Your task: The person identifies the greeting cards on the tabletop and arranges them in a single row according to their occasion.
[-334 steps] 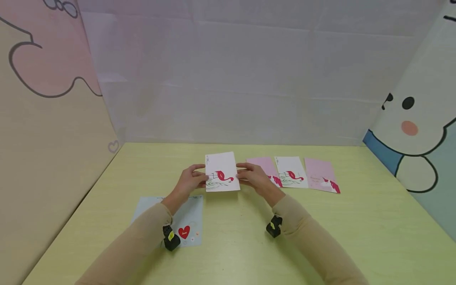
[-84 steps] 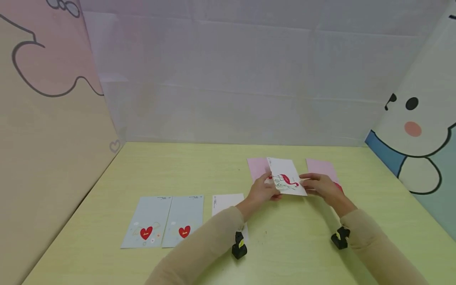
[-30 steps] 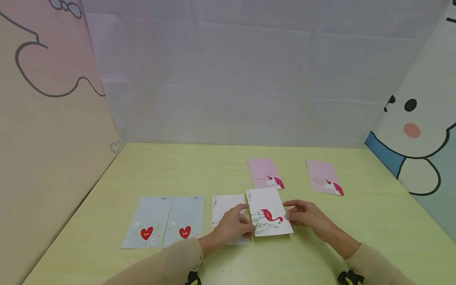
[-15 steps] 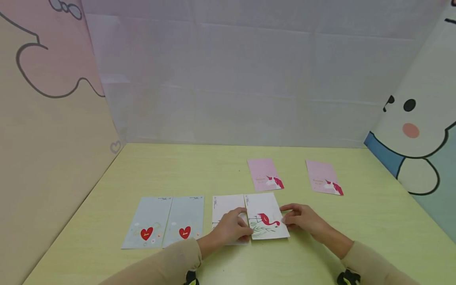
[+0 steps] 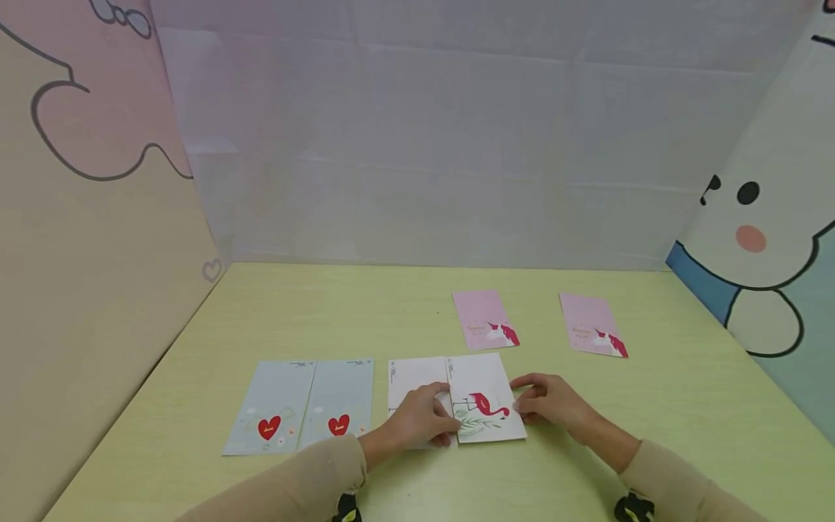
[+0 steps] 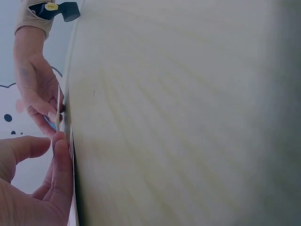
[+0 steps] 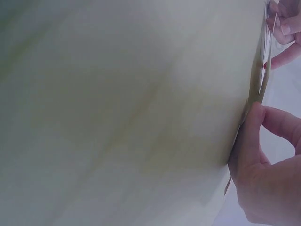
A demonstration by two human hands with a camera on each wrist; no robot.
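A white card with a red flamingo and green leaves [image 5: 483, 373] is between my two hands in the head view, low over the table. My left hand [image 5: 417, 417] holds its left edge with the thumb and fingers, partly covering a second white flamingo card [image 5: 414, 373] that lies beside it. On the opposite edge, my right hand [image 5: 553, 406] pinches the card between thumb and fingers. The right wrist view shows the card [image 7: 269, 70] nearly edge-on, with the right thumb and fingertip [image 7: 256, 110] meeting at its near end.
Two pale blue cards with red hearts, one at the far left [image 5: 277, 391] and one beside it [image 5: 342, 388], lie side by side. Farther back are two pink unicorn cards, a left one [image 5: 479, 312] and a right one [image 5: 587, 315]. Walls with cartoon drawings enclose the pale yellow table [image 5: 326, 304].
Earlier my hands held the other flamingo card, now in the front row. This flamingo card came from between the pink cards toward me, then settled lower and slightly left beside its match.
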